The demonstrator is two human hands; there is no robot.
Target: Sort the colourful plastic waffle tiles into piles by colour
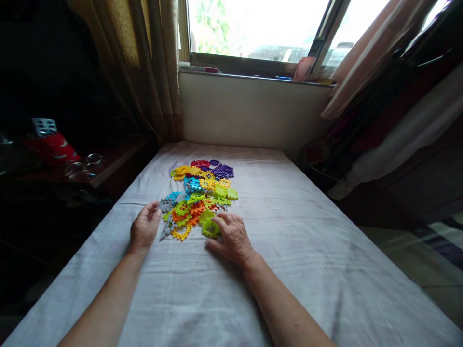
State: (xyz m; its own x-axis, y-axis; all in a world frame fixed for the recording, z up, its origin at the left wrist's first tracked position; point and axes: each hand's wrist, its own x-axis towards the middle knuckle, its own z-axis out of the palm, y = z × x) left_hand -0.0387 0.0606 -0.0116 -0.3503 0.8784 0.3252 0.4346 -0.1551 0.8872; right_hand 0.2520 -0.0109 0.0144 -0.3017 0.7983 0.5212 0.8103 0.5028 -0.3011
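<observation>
A pile of flat plastic interlocking pieces with notched edges point(197, 208) lies on the bed sheet, in red, purple, yellow, blue, green, orange and grey. My left hand point(144, 227) is at the pile's left side, fingers curled, thumb and fingertips at the edge of a grey interlocking piece point(166, 205). Another grey piece point(168, 228) sits closer to me, beside a yellow frame-shaped piece point(182, 232). At the near right of the pile, my right hand point(232, 236) reaches over a green interlocking piece point(210, 228). Its fingertips touch that piece, while the thumb is spread apart near the sheet.
A pale sheet point(289, 231) covers the bed. To the left, a dark table holds glasses point(84, 165) and a red container point(54, 148). Beyond the bed are a low wall, a window and a curtain point(144, 62). Clothes point(390, 125) hang at the right.
</observation>
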